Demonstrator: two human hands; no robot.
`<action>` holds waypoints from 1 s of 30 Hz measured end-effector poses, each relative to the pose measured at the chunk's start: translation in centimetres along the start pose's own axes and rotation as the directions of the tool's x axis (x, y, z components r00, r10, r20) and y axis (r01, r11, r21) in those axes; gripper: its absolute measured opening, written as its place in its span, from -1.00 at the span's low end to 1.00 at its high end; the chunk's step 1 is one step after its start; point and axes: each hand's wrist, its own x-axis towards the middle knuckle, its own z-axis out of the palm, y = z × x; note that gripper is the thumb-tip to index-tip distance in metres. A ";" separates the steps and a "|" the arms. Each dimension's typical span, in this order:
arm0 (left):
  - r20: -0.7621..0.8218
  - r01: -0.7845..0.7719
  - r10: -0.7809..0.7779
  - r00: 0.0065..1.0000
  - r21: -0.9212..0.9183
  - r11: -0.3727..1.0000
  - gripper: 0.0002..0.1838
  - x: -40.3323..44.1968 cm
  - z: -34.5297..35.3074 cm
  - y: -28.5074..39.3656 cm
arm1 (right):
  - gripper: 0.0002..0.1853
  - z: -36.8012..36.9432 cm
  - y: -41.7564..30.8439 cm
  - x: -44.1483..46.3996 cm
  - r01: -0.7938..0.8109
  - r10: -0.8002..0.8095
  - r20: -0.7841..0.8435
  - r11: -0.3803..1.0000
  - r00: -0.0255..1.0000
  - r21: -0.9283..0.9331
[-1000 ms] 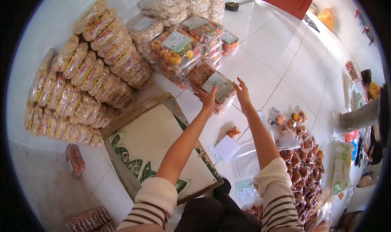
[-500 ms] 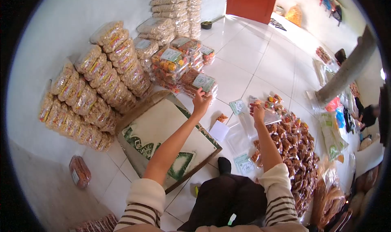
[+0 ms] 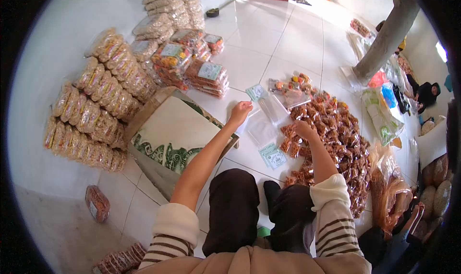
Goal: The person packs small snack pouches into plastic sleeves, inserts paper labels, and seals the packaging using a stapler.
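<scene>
My left hand (image 3: 240, 113) is closed above the floor, beside the right edge of the carton (image 3: 175, 125); what its fingertips hold is too small to name. Clear plastic bags (image 3: 262, 128) lie between my hands, with a printed green label (image 3: 256, 92) behind them and more labels (image 3: 272, 156) nearer me. At the left edge of a heap of small brown snack packets (image 3: 331, 144), my right hand (image 3: 302, 129) has its fingers curled in, and whatever is in them cannot be made out. A bundle of labelled brown snacks (image 3: 209, 74) lies behind the carton.
Tall stacks of bagged snacks (image 3: 110, 81) line the left wall. Bags of colourful snacks (image 3: 172, 57) are piled behind the carton. A grey pillar (image 3: 384, 38) rises at the right. A large bag (image 3: 389, 190) lies right of the heap. Another person (image 3: 426, 95) is at the far right.
Both hands have left the labelled bundle, which now lies by the colourful bags. My right hand has moved right and down to the small packets, my left hand back towards the plastic bags. The view has shifted.
</scene>
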 end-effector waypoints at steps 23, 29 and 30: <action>0.076 -0.179 0.216 0.973 0.842 0.509 -0.81 2.1 11.0 -18.9 | -0.81 18.5 1.0 5.1 0.050 -0.100 -0.332 0.987 0.938 -0.156; -0.183 -0.200 0.343 0.921 0.533 0.822 -0.85 1.8 11.2 -12.2 | -0.94 12.6 -3.6 4.1 0.067 -0.044 -0.584 0.998 0.810 0.017; -0.227 -0.253 0.389 0.893 0.462 0.850 -0.79 2.1 11.1 -11.5 | -0.93 11.3 -4.4 4.4 0.063 0.030 -0.662 0.991 0.749 0.116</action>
